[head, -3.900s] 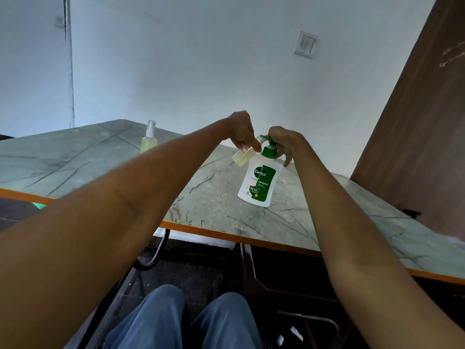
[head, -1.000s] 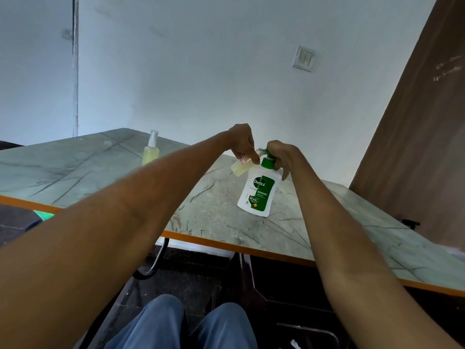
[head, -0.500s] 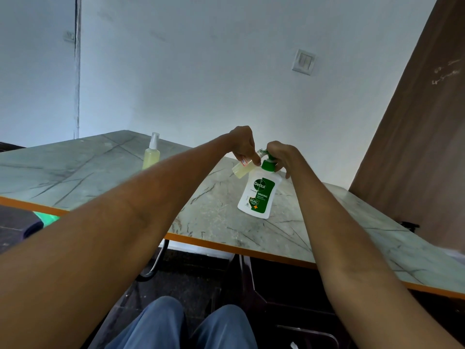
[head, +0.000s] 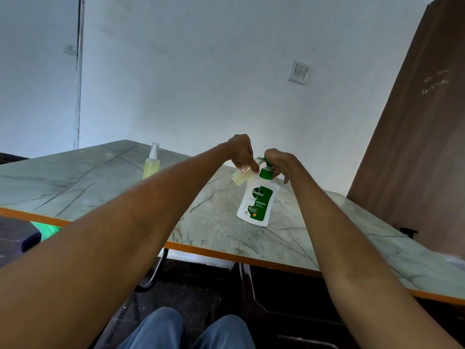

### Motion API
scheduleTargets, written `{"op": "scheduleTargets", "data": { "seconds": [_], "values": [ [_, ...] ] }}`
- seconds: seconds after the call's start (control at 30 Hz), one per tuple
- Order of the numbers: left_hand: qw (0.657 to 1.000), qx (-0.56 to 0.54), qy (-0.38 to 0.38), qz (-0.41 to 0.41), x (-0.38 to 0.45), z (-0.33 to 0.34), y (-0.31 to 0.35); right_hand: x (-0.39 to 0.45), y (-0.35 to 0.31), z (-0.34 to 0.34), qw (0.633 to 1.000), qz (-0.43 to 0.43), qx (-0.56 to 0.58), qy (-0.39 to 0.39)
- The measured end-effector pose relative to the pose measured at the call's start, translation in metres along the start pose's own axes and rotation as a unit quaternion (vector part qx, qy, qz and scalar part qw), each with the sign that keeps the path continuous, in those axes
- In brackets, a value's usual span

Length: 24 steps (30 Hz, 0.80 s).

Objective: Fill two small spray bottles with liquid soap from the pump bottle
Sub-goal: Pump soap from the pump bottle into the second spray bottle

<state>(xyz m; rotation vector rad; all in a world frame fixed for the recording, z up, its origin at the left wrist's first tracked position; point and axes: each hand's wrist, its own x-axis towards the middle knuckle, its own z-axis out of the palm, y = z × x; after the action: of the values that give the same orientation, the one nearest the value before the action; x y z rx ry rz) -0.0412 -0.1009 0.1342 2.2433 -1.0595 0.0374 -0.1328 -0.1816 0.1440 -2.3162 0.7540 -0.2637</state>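
Observation:
A white pump bottle (head: 257,202) with a green label and green pump stands on the marble-patterned table (head: 100,177). My left hand (head: 241,151) pinches a small clear bottle (head: 241,176) of pale yellow liquid, tilted with its open neck at the pump's spout. My right hand (head: 279,162) curls over the green pump head and hides most of it. A second small spray bottle (head: 151,165), capped and holding yellow liquid, stands upright far to the left on the table.
The table has an orange front edge (head: 226,255). A brown wooden panel (head: 415,137) rises at the right, behind the table. A white wall with a switch plate (head: 298,72) is behind. My knees (head: 186,331) and a dark chair frame sit below the table.
Both hands stay at the pump bottle with the small bottle held at the spout. The view has drifted slightly; the scene sits a little lower in frame than 3.9 s ago.

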Motion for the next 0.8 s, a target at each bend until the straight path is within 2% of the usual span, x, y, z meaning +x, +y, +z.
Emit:
{"op": "scheduleTargets", "data": {
  "seconds": [0.8],
  "values": [
    [1.000,-0.010,-0.003,-0.003,0.0002,0.0031,-0.0017,0.0083,0.0032,0.0016,1.000,0.010,0.003,-0.005]
  ]
}}
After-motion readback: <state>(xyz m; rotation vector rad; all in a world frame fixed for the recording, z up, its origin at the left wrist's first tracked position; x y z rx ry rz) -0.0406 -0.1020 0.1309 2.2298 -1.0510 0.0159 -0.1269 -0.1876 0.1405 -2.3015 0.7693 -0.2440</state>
